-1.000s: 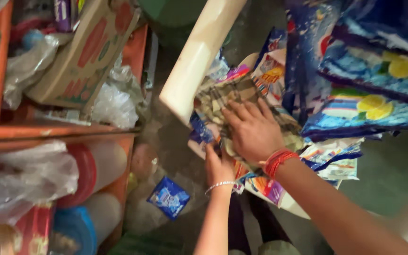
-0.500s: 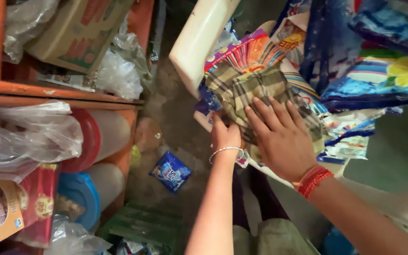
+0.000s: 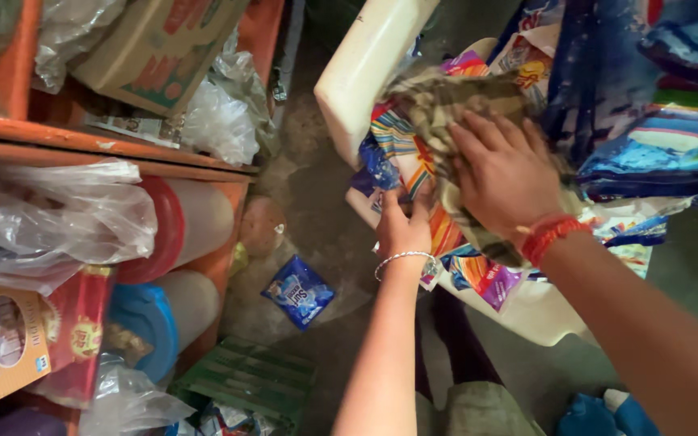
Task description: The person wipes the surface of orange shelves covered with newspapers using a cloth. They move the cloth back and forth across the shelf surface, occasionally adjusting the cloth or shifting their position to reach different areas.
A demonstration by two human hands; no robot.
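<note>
— How much of that checked cloth can you see?

— Not much; the right hand lies flat over its middle. The colourful packets under it show only at their edges.

— And the left hand?

— Its fingertips go under the packets, out of sight.

— The blue bags?

— Cut off at the edge, and blurred.

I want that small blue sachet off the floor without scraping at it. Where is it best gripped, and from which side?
Probably pinch the small blue sachet by its lower corner, coming straight down from above. It lies flat on the bare floor with open space around it, so only its thin edges offer a hold.
</note>
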